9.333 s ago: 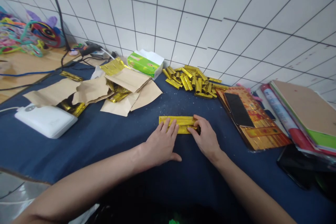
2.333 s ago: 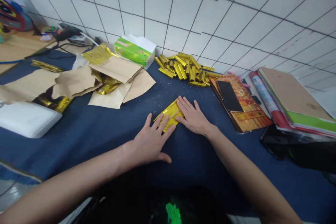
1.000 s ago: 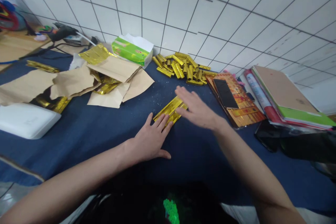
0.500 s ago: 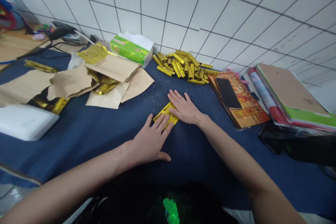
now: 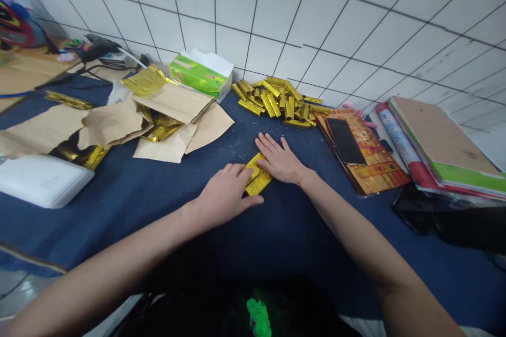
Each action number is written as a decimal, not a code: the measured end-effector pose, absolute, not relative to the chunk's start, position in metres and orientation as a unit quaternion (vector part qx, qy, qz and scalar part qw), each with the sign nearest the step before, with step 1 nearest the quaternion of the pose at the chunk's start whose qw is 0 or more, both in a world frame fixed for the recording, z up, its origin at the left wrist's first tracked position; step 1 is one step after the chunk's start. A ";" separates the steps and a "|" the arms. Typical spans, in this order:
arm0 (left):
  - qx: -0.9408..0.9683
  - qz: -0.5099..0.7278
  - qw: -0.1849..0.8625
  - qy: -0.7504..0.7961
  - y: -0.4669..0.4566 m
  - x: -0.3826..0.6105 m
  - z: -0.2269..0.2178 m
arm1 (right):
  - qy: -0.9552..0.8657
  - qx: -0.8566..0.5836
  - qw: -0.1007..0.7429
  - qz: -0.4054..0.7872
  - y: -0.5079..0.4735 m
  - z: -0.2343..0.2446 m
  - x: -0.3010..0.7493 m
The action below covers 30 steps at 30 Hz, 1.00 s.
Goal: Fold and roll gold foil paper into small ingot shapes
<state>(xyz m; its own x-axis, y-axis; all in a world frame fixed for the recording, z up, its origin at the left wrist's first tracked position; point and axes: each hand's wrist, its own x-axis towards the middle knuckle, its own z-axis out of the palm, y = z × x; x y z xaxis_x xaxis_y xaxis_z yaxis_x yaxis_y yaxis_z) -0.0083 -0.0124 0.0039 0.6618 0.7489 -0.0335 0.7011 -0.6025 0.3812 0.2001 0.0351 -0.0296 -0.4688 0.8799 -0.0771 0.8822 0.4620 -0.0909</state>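
A small sheet of gold foil paper (image 5: 260,184) lies on the dark blue cloth between my hands, with a crease or folded strip along it. My left hand (image 5: 223,195) has its fingers curled at the sheet's left edge, the index finger on the gold and the thumb out to the side. What the curled fingertips do underneath is hidden. My right hand (image 5: 281,162) rests flat across the sheet's upper right part, fingers stretched out. Beyond it, against the wall, is a heap of folded gold foil pieces (image 5: 272,99).
Brown paper (image 5: 174,101) with gold foil lies at left, near a white case (image 5: 45,181). A green tissue pack (image 5: 200,75) stands by the tiled wall. To the right are a dark phone (image 5: 347,141) on orange printed packs (image 5: 377,166) and stacked folders (image 5: 446,137).
My left hand has gone from flat with spread fingers on the gold foil paper to curled at its left edge. The right hand stays flat in place.
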 end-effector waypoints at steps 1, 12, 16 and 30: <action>0.865 0.088 0.198 0.453 -0.007 -0.008 0.004 | 0.857 0.512 0.008 -0.056 0.035 -0.029 0.201; 0.728 0.084 0.490 0.472 -0.007 -0.001 0.004 | 0.905 0.423 0.011 -0.051 0.033 -0.023 0.208; 0.751 0.010 0.485 0.447 -0.010 -0.006 0.008 | 0.914 0.400 0.010 -0.064 0.028 -0.020 0.207; 0.968 0.051 0.116 0.218 -0.043 0.002 -0.009 | 0.906 0.415 0.003 -0.086 0.027 -0.017 0.203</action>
